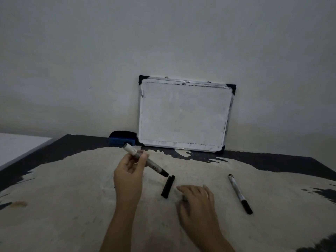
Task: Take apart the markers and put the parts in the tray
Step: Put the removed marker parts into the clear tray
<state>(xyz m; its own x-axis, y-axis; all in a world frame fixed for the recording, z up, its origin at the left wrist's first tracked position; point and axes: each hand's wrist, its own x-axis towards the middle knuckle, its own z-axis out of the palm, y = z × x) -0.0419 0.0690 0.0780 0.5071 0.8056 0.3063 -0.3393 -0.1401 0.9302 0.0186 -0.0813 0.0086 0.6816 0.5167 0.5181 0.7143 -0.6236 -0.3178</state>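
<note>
My left hand (pixel 130 174) grips an uncapped marker (pixel 154 165), held above the table with its black tip pointing down and to the right. Its black cap (pixel 167 186) lies on the table just below that tip. My right hand (pixel 197 199) hovers low over the table to the right of the cap, fingers spread, holding nothing. A second marker (pixel 240 193), capped, lies further right on the table. No tray is in view.
A small whiteboard (pixel 183 115) leans against the wall at the back of the worn table (pixel 72 206). A blue eraser (pixel 122 139) sits to its left. A white surface (pixel 16 146) adjoins the table's left edge.
</note>
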